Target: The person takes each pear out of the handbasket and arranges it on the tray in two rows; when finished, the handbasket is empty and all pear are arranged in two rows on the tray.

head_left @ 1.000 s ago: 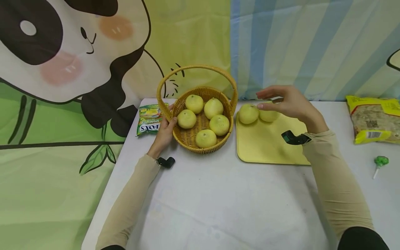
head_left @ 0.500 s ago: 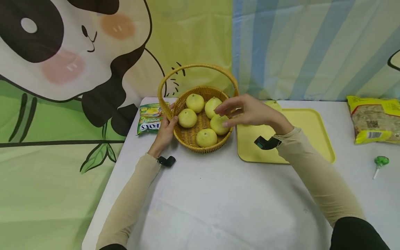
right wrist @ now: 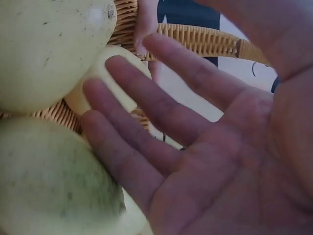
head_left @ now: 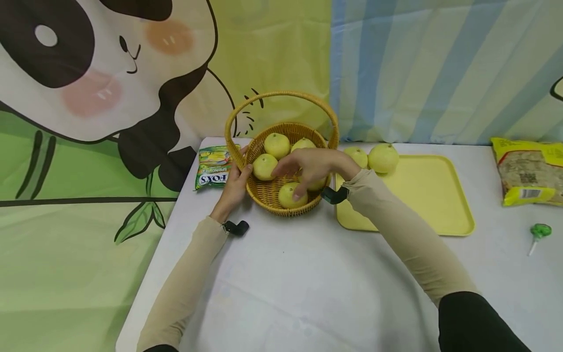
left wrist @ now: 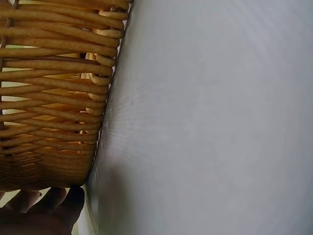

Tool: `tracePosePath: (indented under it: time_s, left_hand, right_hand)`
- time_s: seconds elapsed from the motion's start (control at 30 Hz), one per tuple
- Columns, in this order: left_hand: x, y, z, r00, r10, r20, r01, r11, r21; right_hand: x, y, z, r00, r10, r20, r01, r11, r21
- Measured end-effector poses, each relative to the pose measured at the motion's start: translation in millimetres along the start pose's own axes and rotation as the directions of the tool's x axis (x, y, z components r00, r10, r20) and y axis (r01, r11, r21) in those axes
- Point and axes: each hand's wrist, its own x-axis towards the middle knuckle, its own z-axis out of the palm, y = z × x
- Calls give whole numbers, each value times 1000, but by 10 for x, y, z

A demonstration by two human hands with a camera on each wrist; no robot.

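A round wicker basket [head_left: 260,199] with a tall arched handle [head_left: 281,93] stands upright on the white table. Pale yellow-green round fruits fill part of it, among them a left fruit [head_left: 264,167], a back fruit [head_left: 276,145] and a front fruit [head_left: 288,196]. My left hand [head_left: 233,188] holds the basket's left side, thumb at the rim; its fingers touch the woven wall in the left wrist view. Inside the basket, my right hand [head_left: 314,165] hovers over the fruits and partly hides those on the right. The right wrist view shows its fingers [right wrist: 166,105] spread, palm bare, beside two fruits.
Right of the basket lies a yellow tray [head_left: 426,205], bearing two similar fruits [head_left: 383,158] at its back left corner. A green FOX'S candy bag [head_left: 213,167] lies behind the left hand. Far right are a yellow snack bag [head_left: 530,171] and a green lollipop [head_left: 540,230].
My right hand has swept left from above the tray's fruits to inside the basket, uncovering the fruits on the tray. My left hand stays at the basket's side.
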Motion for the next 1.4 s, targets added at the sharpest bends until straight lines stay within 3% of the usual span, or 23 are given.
tracePosePath:
  time_s: [0.17, 0.3, 0.53, 0.73, 0.87, 1.0, 1.13, 1.27, 1.4]
  left_hand:
    - [-4, 7, 13, 1000, 3, -5, -3, 1000, 12]
    - [-11, 18, 18, 1000, -4, -4, 4, 1000, 8]
    - [11, 10, 14, 1000, 0, -7, 0, 1000, 3]
    - [17, -16, 36, 1000, -15, -8, 16, 1000, 4]
    - [9, -10, 51, 1000, -12, -16, 12, 1000, -2]
    - [1, 8, 46, 1000, -10, -21, 10, 1000, -9]
    - [-2, 12, 30, 1000, -11, -12, 11, 1000, 2]
    - [-8, 11, 17, 1000, -21, -7, 22, 1000, 14]
    - [-4, 17, 11, 1000, -22, -11, 23, 1000, 14]
  right_hand:
    - [126, 27, 0, 992, 76, 104, -80, 996, 28]
    - [190, 52, 28, 981, 93, 172, -100, 995, 29]
    - [275, -30, 78, 973, 181, 143, -169, 981, -93]
    - [373, 26, 154, 987, 120, 108, -119, 993, -15]
    - [398, 58, 196, 986, 118, 114, -127, 989, 74]
    - [400, 73, 203, 988, 95, 123, -106, 991, 85]
    - [389, 95, 196, 996, 38, 85, -41, 999, 33]
    - [326, 129, 188, 999, -41, -8, 41, 994, 103]
    - [172, 148, 164, 984, -93, -149, 117, 980, 163]
